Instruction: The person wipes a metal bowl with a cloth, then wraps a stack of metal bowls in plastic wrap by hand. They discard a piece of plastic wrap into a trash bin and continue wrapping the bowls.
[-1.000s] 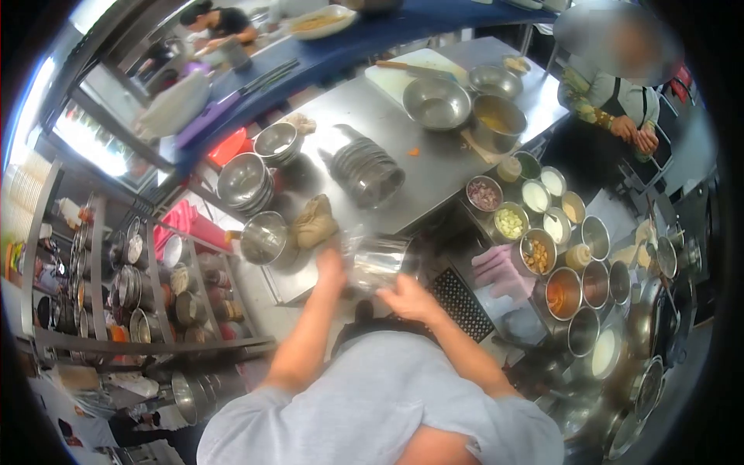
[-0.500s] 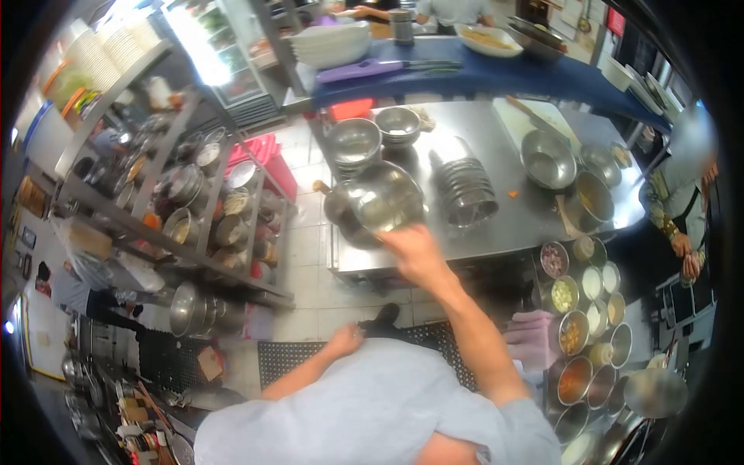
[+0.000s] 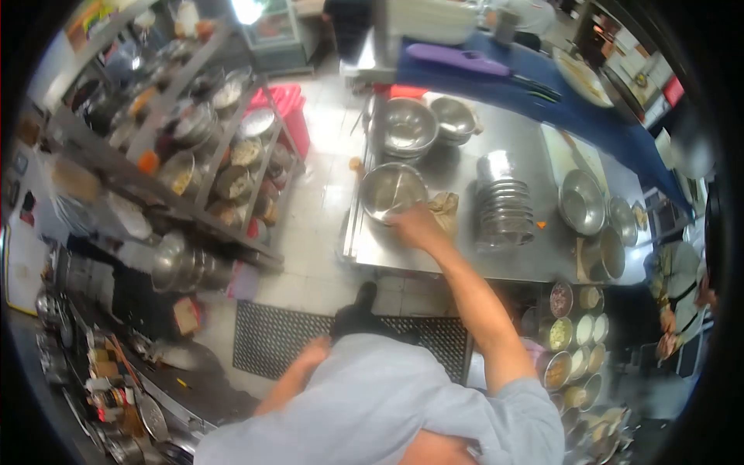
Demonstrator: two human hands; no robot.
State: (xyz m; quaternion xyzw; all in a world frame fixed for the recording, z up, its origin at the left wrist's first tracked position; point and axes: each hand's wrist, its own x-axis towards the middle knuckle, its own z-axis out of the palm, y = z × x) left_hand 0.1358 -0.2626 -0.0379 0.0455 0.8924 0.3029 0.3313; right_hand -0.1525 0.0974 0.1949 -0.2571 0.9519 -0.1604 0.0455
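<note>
Over the table (image 3: 457, 164), a metal bowl (image 3: 387, 188) meets the right hand (image 3: 417, 225), left hand (image 3: 314, 354) apart (both grips unclear).

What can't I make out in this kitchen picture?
Right hand, head view: its own back hides its grip on the steel mixing bowl.
Left hand, head view: too blurred to tell whether it holds anything.
Tan cloth, head view: partly hidden by the right hand.
White dishes, head view: cut off by the top edge.

Pale grey shirt (image 3: 349, 403), loose short right sleeve (image 3: 523, 415); dark trousers (image 3: 350, 322); dark shoe (image 3: 366, 294); right hand (image 3: 416, 225) bare.
</note>
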